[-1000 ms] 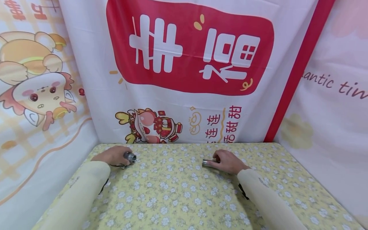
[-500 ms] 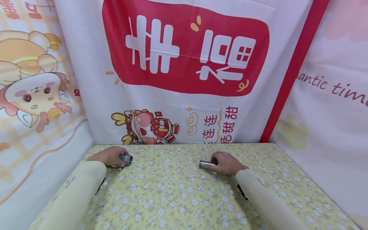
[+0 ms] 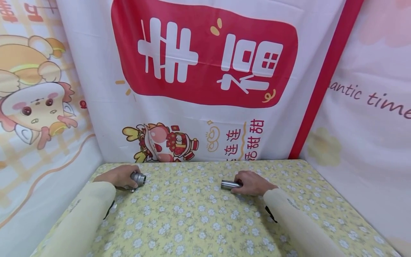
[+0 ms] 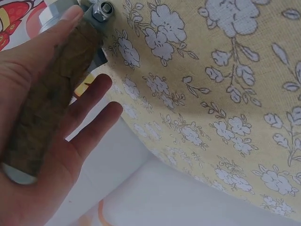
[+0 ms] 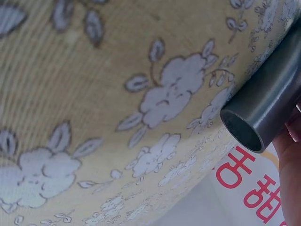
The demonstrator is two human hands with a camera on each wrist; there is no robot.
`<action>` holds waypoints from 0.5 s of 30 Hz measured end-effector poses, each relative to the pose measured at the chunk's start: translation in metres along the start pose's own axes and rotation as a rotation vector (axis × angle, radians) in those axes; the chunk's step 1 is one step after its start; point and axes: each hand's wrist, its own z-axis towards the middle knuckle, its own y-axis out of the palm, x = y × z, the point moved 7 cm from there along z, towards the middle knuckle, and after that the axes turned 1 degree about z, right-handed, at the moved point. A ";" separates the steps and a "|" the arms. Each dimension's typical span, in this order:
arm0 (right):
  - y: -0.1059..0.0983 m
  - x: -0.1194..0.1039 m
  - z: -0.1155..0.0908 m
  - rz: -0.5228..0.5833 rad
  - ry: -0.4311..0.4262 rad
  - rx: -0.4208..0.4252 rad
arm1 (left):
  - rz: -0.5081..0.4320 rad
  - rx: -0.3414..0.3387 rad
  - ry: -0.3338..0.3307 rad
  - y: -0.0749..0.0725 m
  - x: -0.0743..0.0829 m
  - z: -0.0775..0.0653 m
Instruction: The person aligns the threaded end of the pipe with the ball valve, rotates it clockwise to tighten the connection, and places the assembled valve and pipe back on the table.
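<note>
My left hand (image 3: pixel 118 176) grips a grey metal ball valve (image 3: pixel 138 178) at the table's far left, its round open end facing right. In the left wrist view, the valve's lever handle (image 4: pixel 59 89), covered in brown wrap, lies across the palm, and a stem nut (image 4: pixel 102 9) shows at its top. Two fingertips (image 4: pixel 114 109) there stand away from the handle. On the right side, my right hand (image 3: pixel 252 182) holds a short, smooth steel pipe (image 3: pixel 228 184) by one end. The pipe's hollow end points left, close over the cloth; the gripped end is hidden by the fingers.
A yellow floral cloth (image 3: pixel 183 214) covers the table under both hands. Behind it hangs a white and red printed curtain (image 3: pixel 205 110). More printed fabric encloses the left side (image 3: pixel 48 107) and the right side (image 3: pixel 363 125).
The head view has shifted a little, so the scene slides left. The right hand's fingers have moved on the pipe, leaving more of it visible. The left hand keeps its hold on the valve.
</note>
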 end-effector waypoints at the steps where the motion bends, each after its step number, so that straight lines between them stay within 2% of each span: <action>1: 0.000 -0.001 0.000 -0.002 -0.007 -0.004 | -0.003 -0.001 0.001 0.001 -0.001 0.000; 8: -0.002 -0.002 0.000 0.038 -0.033 -0.040 | -0.054 0.022 -0.019 0.002 -0.011 0.001; 15: -0.001 0.000 0.000 0.118 0.008 -0.085 | -0.151 0.071 0.017 0.005 -0.018 -0.002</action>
